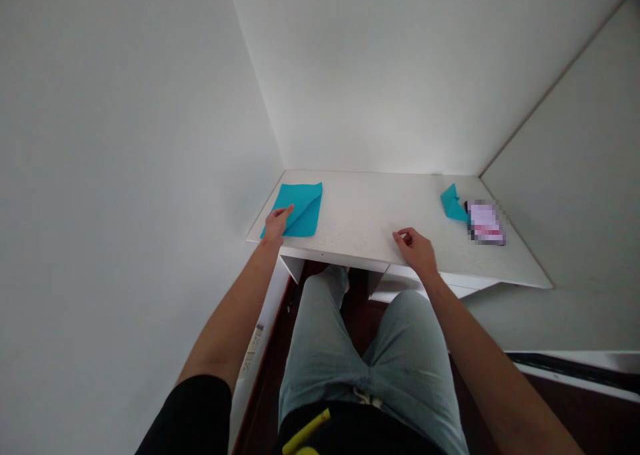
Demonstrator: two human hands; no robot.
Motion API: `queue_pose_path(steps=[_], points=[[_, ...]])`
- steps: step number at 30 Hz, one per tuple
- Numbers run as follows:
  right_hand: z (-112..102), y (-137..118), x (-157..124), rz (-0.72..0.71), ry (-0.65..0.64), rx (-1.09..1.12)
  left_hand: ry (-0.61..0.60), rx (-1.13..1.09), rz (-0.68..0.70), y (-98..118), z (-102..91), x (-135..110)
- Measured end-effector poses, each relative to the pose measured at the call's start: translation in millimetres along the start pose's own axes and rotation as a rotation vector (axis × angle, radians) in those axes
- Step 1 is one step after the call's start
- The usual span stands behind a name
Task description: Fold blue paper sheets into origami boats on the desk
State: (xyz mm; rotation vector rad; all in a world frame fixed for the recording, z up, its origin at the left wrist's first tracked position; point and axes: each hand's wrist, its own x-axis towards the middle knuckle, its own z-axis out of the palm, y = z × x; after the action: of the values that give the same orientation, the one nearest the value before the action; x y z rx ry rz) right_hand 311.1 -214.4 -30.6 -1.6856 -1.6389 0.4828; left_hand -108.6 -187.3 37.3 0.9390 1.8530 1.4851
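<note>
My left hand (277, 225) lies on the near edge of a flat turquoise cloth (303, 208) at the left end of a white desk (360, 208). Its fingertips rest on the cloth, and the hand hides the cloth's lower corner. My right hand (415, 250) sits near the desk's front edge with its fingers curled, holding nothing I can see. Further right, a smaller folded turquoise cloth (453, 203) lies against a pink-and-white packet (485, 221). The packet is too blurred to read.
White walls (125, 141) rise on the desk's left and back, and a pale panel (565, 141) stands on its right. Below the desk's front edge are my legs in pale trousers (320, 335) and a dark wooden floor (360, 308).
</note>
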Motion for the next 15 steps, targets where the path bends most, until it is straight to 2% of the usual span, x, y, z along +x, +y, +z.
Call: queue_pose_path(steps=[2,5,7,9,13,15], points=[[-1,0,1,-0.006,0.005,0.065,0.021,-0.027,0.075,6,-0.4,-4],[-6,-12,-2,-0.014,0.035,0.247,-0.083,0.034,0.241,16,4.9,-23],[-15,-37,-15,-0.06,0.063,0.439,-0.205,0.097,0.362,22,14.6,-46],[-32,-76,-42,-0.174,0.035,0.666,-0.362,0.139,0.452,25,30.4,-76],[-88,-168,-119,-0.494,-0.267,1.163,-0.608,0.409,0.55,17,73.0,-138],[-115,-201,-155,-0.572,-0.445,1.295,-0.682,0.522,0.612,9,92.7,-165]])
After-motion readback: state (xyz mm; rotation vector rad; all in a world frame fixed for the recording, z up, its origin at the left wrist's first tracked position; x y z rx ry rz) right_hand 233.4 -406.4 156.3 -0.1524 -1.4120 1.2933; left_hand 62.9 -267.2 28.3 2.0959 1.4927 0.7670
